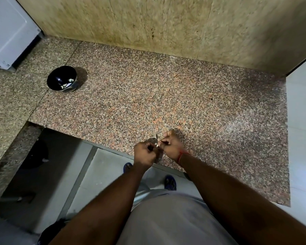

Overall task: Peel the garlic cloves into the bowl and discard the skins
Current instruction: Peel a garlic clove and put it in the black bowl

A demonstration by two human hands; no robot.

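— Head view first: what are my hands gripping?

— Both are curled tight over the front edge of the granite counter (166,96). My left hand (145,153) and right hand (171,145) meet at the fingertips, pinching one small garlic clove (157,145) between them. It shows only as a pale whitish sliver, too small for me to tell how much is peeled. A thin curl of skin (153,138) sticks up just beside it.

— Any writing I can read?

— None I can make out. A red thread (181,155) circles my right wrist.

— And the bowl?

— The dark glossy bowl (50,80) sits well apart, far left on the counter, near a white appliance (9,30). Several pale cloves (66,84) lie in its bottom; I can't count them surely.

— Beyond that?

— A mottled beige wall (166,23) behind the counter, and blue sandals (170,183) on the floor tiles below.
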